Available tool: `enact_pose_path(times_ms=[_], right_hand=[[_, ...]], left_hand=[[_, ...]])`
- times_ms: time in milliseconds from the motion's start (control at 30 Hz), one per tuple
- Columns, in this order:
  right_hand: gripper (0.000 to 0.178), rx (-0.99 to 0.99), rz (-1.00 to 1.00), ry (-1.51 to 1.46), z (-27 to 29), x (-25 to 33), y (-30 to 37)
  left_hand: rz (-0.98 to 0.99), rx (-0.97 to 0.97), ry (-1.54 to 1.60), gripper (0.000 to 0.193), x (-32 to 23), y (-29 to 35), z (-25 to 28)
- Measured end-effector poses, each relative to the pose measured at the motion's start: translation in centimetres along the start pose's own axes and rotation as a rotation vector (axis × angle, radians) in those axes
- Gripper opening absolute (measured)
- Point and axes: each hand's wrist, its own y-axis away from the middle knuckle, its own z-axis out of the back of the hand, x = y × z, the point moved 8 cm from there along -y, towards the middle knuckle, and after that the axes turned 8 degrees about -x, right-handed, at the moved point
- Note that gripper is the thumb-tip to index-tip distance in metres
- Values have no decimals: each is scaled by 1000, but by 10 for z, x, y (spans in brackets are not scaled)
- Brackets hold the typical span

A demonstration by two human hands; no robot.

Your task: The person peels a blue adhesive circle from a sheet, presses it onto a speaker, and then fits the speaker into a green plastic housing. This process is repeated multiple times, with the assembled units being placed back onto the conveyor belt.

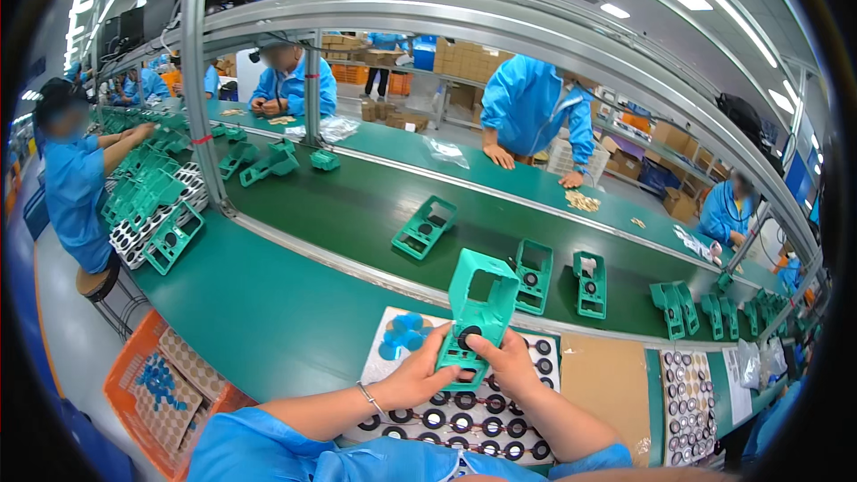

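A green plastic housing [483, 293] with a large rectangular opening is held upright in front of me, above the bench. My left hand [418, 369] grips its lower left side. My right hand [511, 362] wraps its lower right side, its thumb on a round black part [468, 336] seated in the housing. Whether the thumb presses or only rests there I cannot tell. Below my hands lies a white tray [420, 417] with rows of black ring-shaped parts, some with thin red wires. Blue round pieces [404, 335] lie at the tray's far left corner.
A dark green conveyor belt [344, 205] carries more green housings [426, 227] beyond my bench. Cardboard [605, 384] and a sheet of round parts [687, 403] lie to the right. An orange crate [134, 393] stands lower left. Co-workers in blue sit or stand around; metal posts [198, 89] frame the line.
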Motion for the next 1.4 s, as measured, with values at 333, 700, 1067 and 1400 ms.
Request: enact_pose_path(times_ms=[333, 700, 1067, 1400], right_hand=[[19, -154, -180, 100, 37, -6, -122], [37, -594, 265, 891, 123, -72, -205], [19, 232, 620, 744, -168, 13, -76], [32, 232, 806, 756, -205, 24, -33]], left_hand=[[-265, -307, -315, 23, -75, 18, 94], [-474, -889, -638, 10, -29, 24, 250], [-408, -476, -589, 9, -15, 21, 195], [-151, -459, -43, 16, 2, 14, 206]])
